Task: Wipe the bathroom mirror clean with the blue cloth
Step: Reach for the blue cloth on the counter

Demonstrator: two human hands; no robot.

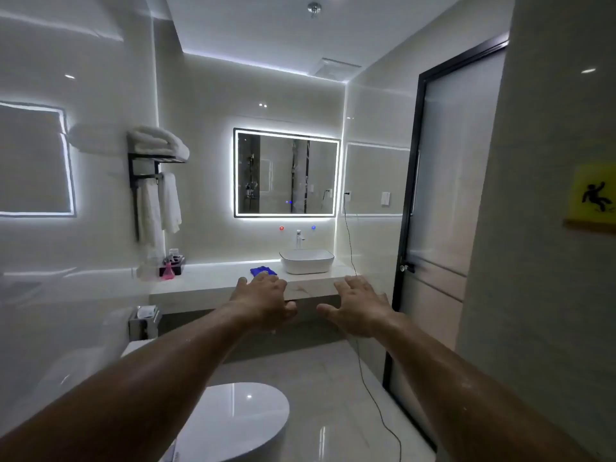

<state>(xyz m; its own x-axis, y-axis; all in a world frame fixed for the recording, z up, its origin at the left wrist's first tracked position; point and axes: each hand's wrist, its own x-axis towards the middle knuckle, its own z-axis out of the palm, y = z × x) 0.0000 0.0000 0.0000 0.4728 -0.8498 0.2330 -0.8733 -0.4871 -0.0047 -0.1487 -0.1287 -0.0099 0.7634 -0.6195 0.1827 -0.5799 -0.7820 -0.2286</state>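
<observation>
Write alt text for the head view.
Two bare arms stretch forward, left hand and right hand open and empty, toward a counter where a blue cloth lies beside the basin. A lit mirror hangs above it.

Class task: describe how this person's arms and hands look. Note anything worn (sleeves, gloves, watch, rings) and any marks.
The left forearm and right forearm are bare to the picture's edge, no sleeves. The left hand and right hand wear no gloves; no watch, bracelet or ring shows. A few small pale flecks dot both forearms.
</observation>
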